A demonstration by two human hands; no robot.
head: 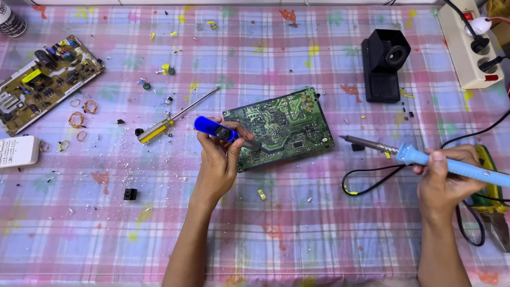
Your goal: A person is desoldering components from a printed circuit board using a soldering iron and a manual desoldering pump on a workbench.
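Head view: your left hand (220, 154) grips a blue tool (215, 129) at the green circuit board (279, 127); your right hand (449, 178) holds a blue soldering iron (419, 156) above the worktop (297, 223).

We see a glossy green circuit board (279, 127) with shiny solder traces, lying on a checked cloth (297, 223) that looks soft and matt, dusted with pale crumbs. At the board's left edge our left hand (220, 154) holds a tool with a glossy blue plastic handle (211, 127). Right of the board our right hand (446, 178) grips a soldering iron (425, 157), its handle smooth light-blue plastic, its shaft dull grey metal. Left of the board lies a screwdriver (172, 119) with a bright metal shaft and clear yellow plastic grip. Beyond the board stands a matt black plastic block (383, 66).
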